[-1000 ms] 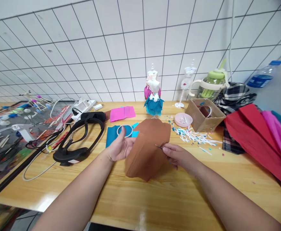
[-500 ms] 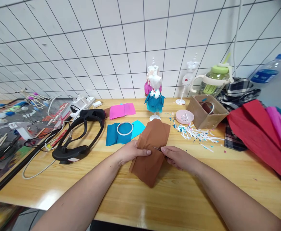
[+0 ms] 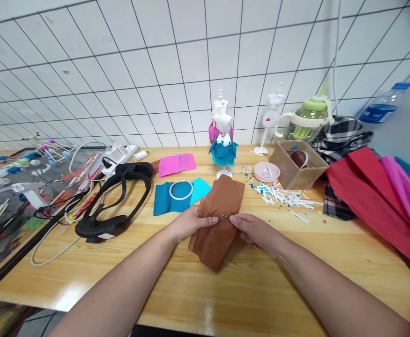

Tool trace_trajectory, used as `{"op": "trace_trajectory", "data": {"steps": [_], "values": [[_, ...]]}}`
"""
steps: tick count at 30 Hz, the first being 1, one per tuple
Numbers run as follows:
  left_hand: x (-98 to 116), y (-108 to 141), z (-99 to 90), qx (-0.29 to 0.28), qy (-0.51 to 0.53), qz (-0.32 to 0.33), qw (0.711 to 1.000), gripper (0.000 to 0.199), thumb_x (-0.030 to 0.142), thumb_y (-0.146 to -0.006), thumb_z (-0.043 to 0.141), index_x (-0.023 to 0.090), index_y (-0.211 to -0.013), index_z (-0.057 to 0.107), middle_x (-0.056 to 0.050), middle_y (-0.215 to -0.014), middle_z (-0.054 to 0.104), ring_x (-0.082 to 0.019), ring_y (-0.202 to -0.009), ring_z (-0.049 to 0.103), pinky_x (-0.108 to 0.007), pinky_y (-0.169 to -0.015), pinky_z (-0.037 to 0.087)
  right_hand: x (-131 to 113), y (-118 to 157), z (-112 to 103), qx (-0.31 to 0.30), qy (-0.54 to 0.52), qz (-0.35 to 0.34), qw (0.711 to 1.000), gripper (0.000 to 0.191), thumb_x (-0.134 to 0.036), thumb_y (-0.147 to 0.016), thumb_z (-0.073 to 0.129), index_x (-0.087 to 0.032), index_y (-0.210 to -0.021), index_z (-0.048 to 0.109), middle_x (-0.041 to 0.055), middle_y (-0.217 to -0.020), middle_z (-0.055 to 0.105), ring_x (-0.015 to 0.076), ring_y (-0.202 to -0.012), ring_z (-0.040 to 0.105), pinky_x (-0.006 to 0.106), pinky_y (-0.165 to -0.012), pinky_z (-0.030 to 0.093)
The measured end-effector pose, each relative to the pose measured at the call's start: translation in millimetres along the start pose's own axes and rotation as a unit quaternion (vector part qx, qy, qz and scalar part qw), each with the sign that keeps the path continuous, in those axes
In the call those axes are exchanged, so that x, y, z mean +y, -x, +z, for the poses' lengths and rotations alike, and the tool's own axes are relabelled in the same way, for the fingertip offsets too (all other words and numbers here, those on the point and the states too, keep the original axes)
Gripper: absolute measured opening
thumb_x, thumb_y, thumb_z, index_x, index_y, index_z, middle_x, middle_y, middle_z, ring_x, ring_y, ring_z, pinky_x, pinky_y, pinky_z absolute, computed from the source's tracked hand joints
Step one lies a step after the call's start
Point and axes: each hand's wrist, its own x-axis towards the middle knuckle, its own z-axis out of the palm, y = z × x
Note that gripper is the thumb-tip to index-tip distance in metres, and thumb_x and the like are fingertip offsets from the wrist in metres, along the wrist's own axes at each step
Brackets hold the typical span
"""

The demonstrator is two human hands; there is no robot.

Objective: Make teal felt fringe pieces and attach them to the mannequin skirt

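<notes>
A folded sheet of brown crepe paper (image 3: 214, 245) is held up over the front middle of the table. My left hand (image 3: 190, 222) pinches its left edge, thumb lying on top. Opposite, at the right edge, my right hand (image 3: 252, 228) is closed on a thin pointed metal tool (image 3: 225, 216), perhaps a needle; its tip lies against the paper near my left thumb. My right fingers below the paper are partly hidden. Just behind stands a small white dress form (image 3: 222, 122) in a teal paper skirt (image 3: 223, 153).
Teal paper (image 3: 161, 199) with a white ring (image 3: 180, 197) and pink paper (image 3: 177, 164) lie left. A black headset (image 3: 101, 229) stands farther left. Rightward are white paper strips (image 3: 282, 194), a pink dish (image 3: 267, 172), a cardboard box (image 3: 298, 168) and red paper (image 3: 359, 187).
The metal tool's tip has shifted slightly left over the paper, and more of its shiny length shows. Both hands keep their hold. The whole view has shifted a little.
</notes>
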Motion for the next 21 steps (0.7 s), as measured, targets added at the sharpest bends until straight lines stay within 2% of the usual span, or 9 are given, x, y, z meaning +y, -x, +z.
{"op": "trace_trajectory", "data": {"steps": [5, 11, 18, 21], "values": [[1.6, -0.5, 0.0, -0.002, 0.008, 0.005, 1.0, 0.048, 0.027, -0.07, 0.08, 0.017, -0.114, 0.063, -0.008, -0.112, 0.071, -0.026, -0.107, 0.064, -0.039, -0.096, 0.046, -0.8, -1.8, 0.4, 0.002, -0.024, 0.002, 1.0, 0.053, -0.071, -0.07, 0.059, -0.021, -0.077, 0.046, -0.0094, -0.055, 0.026, 0.006, -0.046, 0.021, 0.018, -0.037, 0.014], [2.4, 0.2, 0.6, 0.0, -0.006, 0.004, 1.0, 0.045, 0.034, -0.075, 0.076, 0.017, -0.115, 0.063, -0.009, -0.115, 0.07, -0.027, -0.11, 0.062, -0.04, -0.098, 0.045, -1.4, -1.8, -1.5, -0.001, -0.023, 0.002, 1.0, 0.048, -0.068, -0.074, 0.057, -0.021, -0.077, 0.045, -0.0102, -0.052, 0.023, 0.0061, -0.043, 0.018, 0.019, -0.038, 0.009], [3.2, 0.4, 0.5, -0.008, 0.004, -0.004, 1.0, 0.046, 0.032, -0.071, 0.079, 0.016, -0.112, 0.065, -0.01, -0.115, 0.07, -0.028, -0.108, 0.064, -0.041, -0.097, 0.045, -0.2, -2.0, -0.3, 0.002, -0.004, -0.004, 1.0, 0.045, -0.064, -0.076, 0.057, -0.021, -0.075, 0.044, -0.01, -0.051, 0.024, 0.0066, -0.043, 0.021, 0.019, -0.037, 0.011], [3.1, 0.6, 0.3, -0.002, 0.009, -0.015, 1.0, 0.043, 0.032, -0.07, 0.08, 0.017, -0.108, 0.067, -0.009, -0.115, 0.07, -0.027, -0.105, 0.065, -0.041, -0.097, 0.046, -0.4, -1.0, -1.8, -0.003, 0.014, -0.014, 1.0, 0.045, -0.065, -0.077, 0.056, -0.021, -0.075, 0.045, -0.0098, -0.051, 0.026, 0.0068, -0.043, 0.023, 0.018, -0.036, 0.016]]}}
